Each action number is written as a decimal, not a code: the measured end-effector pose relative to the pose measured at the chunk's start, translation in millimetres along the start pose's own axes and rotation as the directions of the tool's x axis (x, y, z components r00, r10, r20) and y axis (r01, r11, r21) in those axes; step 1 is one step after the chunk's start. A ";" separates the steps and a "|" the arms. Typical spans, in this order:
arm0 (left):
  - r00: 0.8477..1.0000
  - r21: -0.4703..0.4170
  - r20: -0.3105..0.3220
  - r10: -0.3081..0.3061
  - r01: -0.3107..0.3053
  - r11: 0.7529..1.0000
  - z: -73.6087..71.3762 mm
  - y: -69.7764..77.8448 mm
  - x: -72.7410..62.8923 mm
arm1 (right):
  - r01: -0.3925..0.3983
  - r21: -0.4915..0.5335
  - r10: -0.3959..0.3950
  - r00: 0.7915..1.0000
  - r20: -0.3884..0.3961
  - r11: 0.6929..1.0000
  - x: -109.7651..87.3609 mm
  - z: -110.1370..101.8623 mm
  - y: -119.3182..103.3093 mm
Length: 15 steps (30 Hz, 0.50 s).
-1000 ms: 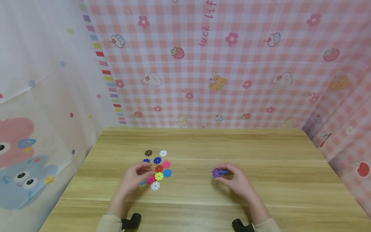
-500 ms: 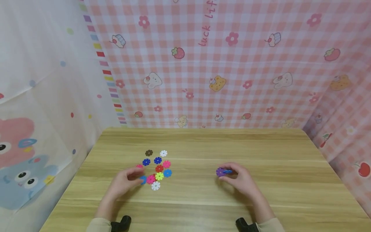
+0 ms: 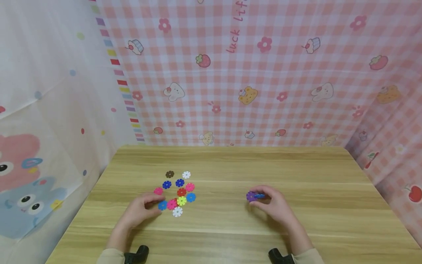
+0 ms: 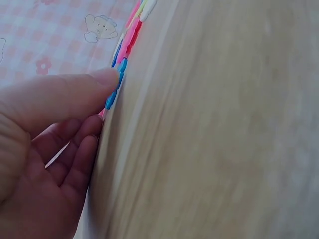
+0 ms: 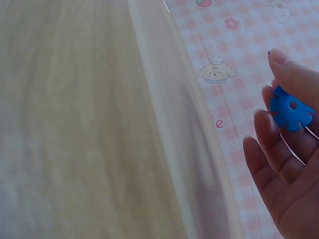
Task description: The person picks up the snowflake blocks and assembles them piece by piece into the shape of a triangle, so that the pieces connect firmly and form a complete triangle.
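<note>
In the head view my left hand (image 3: 140, 211) is low over the table, thumb and forefinger at the edges of a light blue notched plastic disc (image 3: 162, 205) that lies flat. The left wrist view has the thumb against this light blue disc (image 4: 115, 89), the other fingers bent beside it. My right hand (image 3: 271, 201) pinches a purple notched disc (image 3: 251, 196) joined crosswise to a blue disc (image 3: 260, 196), above the table. In the right wrist view the blue disc (image 5: 291, 112) faces the palm; the purple one is nearly hidden by the thumb.
Several loose discs lie by my left hand, among them a pink (image 3: 172, 204), a yellow (image 3: 181, 200), a white (image 3: 177, 212), a red (image 3: 181, 192) and a brown one (image 3: 169, 174). A patterned cloth (image 3: 211, 80) hangs behind the wooden table (image 3: 224, 165).
My left hand has drawn back leftward from over the discs to the light blue one at the group's left edge. The right hand has shifted slightly right, still holding the joined discs.
</note>
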<state>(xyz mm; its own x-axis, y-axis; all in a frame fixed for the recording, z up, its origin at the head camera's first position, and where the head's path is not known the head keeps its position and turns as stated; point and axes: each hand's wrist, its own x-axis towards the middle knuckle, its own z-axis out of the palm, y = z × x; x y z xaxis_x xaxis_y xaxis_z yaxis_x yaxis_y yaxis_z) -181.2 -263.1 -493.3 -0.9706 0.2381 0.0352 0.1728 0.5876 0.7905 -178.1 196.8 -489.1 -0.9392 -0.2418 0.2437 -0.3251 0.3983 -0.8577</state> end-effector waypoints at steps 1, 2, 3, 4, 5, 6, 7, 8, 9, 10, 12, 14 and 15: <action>1.000 0.009 0.002 0.004 -0.004 1.000 0.2 -1.0 0.4 | 0.001 -0.001 -0.001 1.000 0.001 1.000 0.0 0.1 -0.1; 1.000 0.013 0.000 0.001 -0.001 1.000 0.8 -2.0 0.8 | -0.001 0.000 0.001 1.000 0.001 1.000 0.0 0.1 -0.6; 1.000 0.020 0.001 0.003 -0.003 1.000 1.1 -2.9 1.2 | -0.004 0.002 0.004 1.000 0.003 1.000 0.0 0.3 -1.0; 1.000 0.026 0.000 0.005 -0.005 1.000 1.5 -3.5 1.4 | -0.007 0.003 0.007 1.000 0.003 1.000 0.1 0.4 -1.4; 1.000 0.033 0.001 0.004 -0.004 0.999 1.8 -4.2 1.7 | -0.013 0.003 0.013 1.000 0.004 1.000 0.1 0.6 -2.0; 1.000 0.034 0.001 0.000 -0.001 0.999 2.1 -4.5 2.0 | -0.019 0.006 0.019 1.000 0.006 1.000 0.1 0.8 -2.6; 1.000 0.036 0.002 -0.003 0.003 0.999 2.4 -4.4 2.3 | -0.025 0.006 0.025 1.000 0.008 1.000 0.0 0.8 -3.0; 1.000 0.038 0.003 -0.010 0.010 0.999 2.8 -4.2 2.5 | -0.031 0.008 0.030 0.999 0.009 1.000 -0.1 0.9 -3.7; 1.000 0.038 0.005 -0.016 0.016 0.999 2.9 -3.8 2.6 | -0.034 0.003 0.034 0.999 0.009 0.999 -0.1 1.1 -4.0; 1.000 0.039 0.005 -0.023 0.022 0.999 3.3 -3.4 2.9 | -0.036 0.000 0.036 0.999 0.008 0.999 -0.1 1.3 -4.4; 1.000 0.042 0.005 -0.029 0.029 0.999 3.7 -2.9 3.4 | -0.037 -0.006 0.037 0.999 0.010 0.999 -0.1 2.0 -5.2; 1.000 0.050 0.007 -0.029 0.028 0.998 4.0 -2.7 4.2 | -0.028 -0.007 0.029 1.000 0.012 1.000 0.0 2.7 -5.1; 1.000 0.048 0.007 -0.030 0.029 0.998 4.2 -2.4 4.7 | -0.026 -0.007 0.026 1.000 0.013 1.000 0.0 3.0 -4.7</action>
<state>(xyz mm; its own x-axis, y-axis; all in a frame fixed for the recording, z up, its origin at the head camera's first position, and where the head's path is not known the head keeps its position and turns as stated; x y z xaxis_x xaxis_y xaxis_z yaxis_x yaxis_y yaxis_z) -185.5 -260.2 -497.5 -0.9742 0.2257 0.0078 0.1522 0.6307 0.7610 -176.3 192.2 -486.4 -0.9459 -0.2428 0.2150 -0.3010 0.4105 -0.8608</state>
